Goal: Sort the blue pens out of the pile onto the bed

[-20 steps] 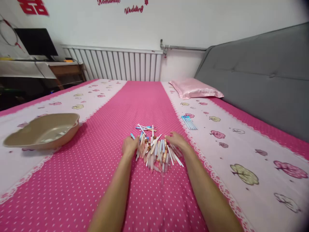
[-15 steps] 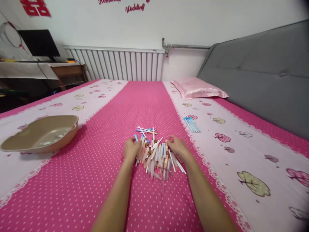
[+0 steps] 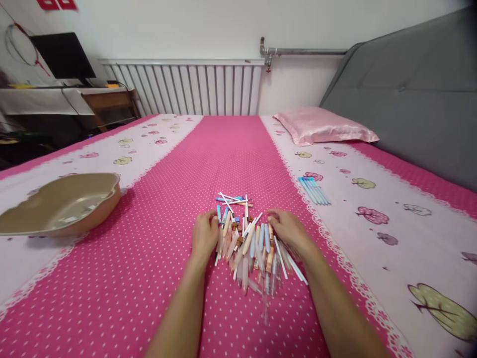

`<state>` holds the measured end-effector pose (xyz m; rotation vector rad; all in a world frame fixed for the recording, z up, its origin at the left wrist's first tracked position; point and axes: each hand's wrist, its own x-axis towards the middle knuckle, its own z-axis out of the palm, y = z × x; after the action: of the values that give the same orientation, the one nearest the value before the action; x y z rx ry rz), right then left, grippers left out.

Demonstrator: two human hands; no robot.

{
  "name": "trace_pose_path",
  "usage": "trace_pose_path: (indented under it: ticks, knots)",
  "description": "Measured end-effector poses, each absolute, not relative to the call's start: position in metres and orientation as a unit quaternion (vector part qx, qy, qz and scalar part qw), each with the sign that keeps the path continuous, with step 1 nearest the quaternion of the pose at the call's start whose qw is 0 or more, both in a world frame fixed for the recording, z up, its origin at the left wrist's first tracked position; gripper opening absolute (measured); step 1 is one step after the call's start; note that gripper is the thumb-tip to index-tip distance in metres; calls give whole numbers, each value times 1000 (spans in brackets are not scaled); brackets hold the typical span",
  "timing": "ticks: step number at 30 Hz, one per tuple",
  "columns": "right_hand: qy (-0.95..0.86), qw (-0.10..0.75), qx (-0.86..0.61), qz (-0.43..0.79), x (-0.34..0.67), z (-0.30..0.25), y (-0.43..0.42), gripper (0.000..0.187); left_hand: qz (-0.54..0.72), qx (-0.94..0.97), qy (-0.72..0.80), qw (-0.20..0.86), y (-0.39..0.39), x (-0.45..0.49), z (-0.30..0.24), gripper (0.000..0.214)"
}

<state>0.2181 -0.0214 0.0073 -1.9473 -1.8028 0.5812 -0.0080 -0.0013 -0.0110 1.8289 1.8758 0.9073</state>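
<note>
A loose heap of pens [image 3: 248, 243] lies on the bed, with clear, peach, pale blue and brown barrels and several thin white sticks among them. My left hand [image 3: 205, 233] rests against the heap's left edge, beside the blue-ended pens [image 3: 222, 213]. Its fingers are loosely curved, apart from the thumb, and partly hidden. On the opposite side, my right hand [image 3: 288, 227] touches the upper right of the heap with bent, loose fingers. Neither hand visibly grips a pen. To the right, a neat row of blue pens [image 3: 314, 191] lies side by side.
A tan basin [image 3: 108, 203] with a few small pale things inside stands at the left. A pink pillow [image 3: 324, 127] lies by the grey headboard [image 3: 406, 84]. Behind the bed are a white radiator [image 3: 186, 89] and a desk with a monitor [image 3: 63, 57].
The camera view has shifted a little, tilting down. Both hands stay at the two sides of the heap, and the pens lie nearly as before.
</note>
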Motion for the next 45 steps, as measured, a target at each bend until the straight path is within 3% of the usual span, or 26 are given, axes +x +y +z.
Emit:
trace_pose_path:
  ticks: [11,23,34,45]
  knots:
    - [-689,173,-641,292,231,23,-27,31,311,667,657,165,-6,-2,-10,40]
    - [-740,105,-615,252,220,23,-28,28,321,667,658,140,-15,-1,-4,39]
    - [-755,97,-606,232,213,16,-29,31,322,648,669,171,-19,-3,2,39]
    - [-703,152,-645,259,210,18,-27,28,362,619,646,263,-16,-7,-5,36]
